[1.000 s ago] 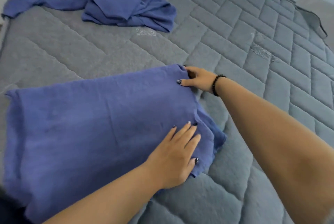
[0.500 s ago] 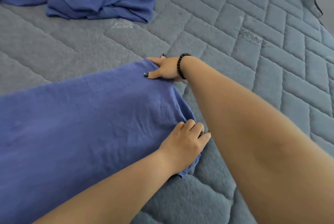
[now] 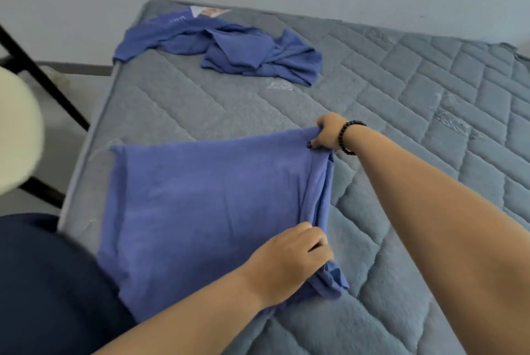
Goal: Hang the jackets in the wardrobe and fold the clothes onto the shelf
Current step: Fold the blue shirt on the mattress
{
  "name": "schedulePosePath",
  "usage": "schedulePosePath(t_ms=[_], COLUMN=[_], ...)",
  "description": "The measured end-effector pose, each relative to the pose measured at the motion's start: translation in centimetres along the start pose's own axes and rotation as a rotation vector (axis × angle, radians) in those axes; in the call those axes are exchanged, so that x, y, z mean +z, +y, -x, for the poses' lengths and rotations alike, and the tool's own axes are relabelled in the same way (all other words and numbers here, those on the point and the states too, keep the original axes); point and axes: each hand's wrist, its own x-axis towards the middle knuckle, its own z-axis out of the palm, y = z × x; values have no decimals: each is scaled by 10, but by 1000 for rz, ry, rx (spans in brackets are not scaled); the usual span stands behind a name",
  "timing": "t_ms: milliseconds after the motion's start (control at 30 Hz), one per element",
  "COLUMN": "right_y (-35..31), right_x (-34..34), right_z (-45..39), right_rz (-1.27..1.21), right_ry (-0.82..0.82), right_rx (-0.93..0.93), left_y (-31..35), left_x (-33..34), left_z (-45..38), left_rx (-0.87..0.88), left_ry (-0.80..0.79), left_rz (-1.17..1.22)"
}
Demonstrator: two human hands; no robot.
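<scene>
Two blue garments (image 3: 212, 205) (image 3: 229, 50), one mattress (image 3: 401, 90), two hands (image 3: 289, 263) (image 3: 327, 133).

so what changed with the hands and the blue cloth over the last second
The left hand, flat on the blue cloth a second ago, curled and now grips its near right corner. The right hand kept pinching the far corner. The crumpled blue garment stayed put on the mattress.

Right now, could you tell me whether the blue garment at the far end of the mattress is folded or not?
Not folded. The far blue garment lies crumpled, bunched in loose, uneven creases on the mattress.
</scene>
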Motion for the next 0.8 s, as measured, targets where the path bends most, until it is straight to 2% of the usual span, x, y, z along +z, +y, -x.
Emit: schedulePosePath(t_ms=[133, 300, 467, 567, 800], right_y=[-43, -128, -220, -264, -318], right_x=[-13, -4, 33, 56, 94], right_z=[16, 32, 38, 40, 37], right_rz=[-161, -339, -367, -360, -438], right_ry=[2, 4, -45, -58, 27], right_rx=[-4, -46, -63, -53, -41], left_y=[-7, -20, -23, -28, -44], left_x=[-37, -83, -125, -139, -164], left_z=[44, 111, 161, 188, 225], left_rx=[-75, -287, -537, -623, -812], left_ry=[68, 60, 25, -11, -78], left_rz=[3, 38, 118, 153, 202])
